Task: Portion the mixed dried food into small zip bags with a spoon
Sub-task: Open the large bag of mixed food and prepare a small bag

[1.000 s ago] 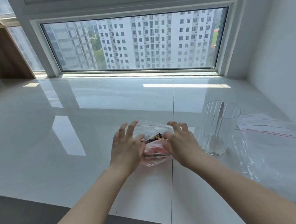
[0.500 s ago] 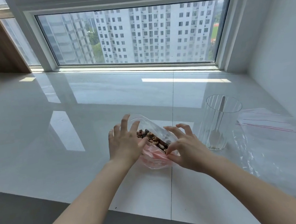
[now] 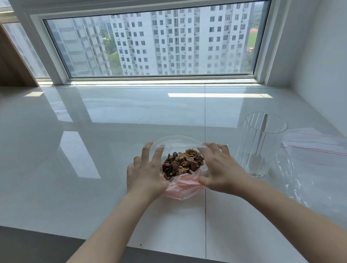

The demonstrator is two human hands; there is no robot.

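Head view: both hands (image 3: 185, 173) grip clear bag (image 3: 185, 189) mouth spread wide; brown mixed dried food (image 3: 182, 162) inside.

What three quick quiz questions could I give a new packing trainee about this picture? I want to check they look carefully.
1. True or false: the spoon lies on the counter.
2. The hands hold open: A) the big bag of dried mix B) the glass C) a small zip bag.
3. Which side of the big bag are the empty zip bags?

Key: 1 false, it stands in the glass; 2 A; 3 right.
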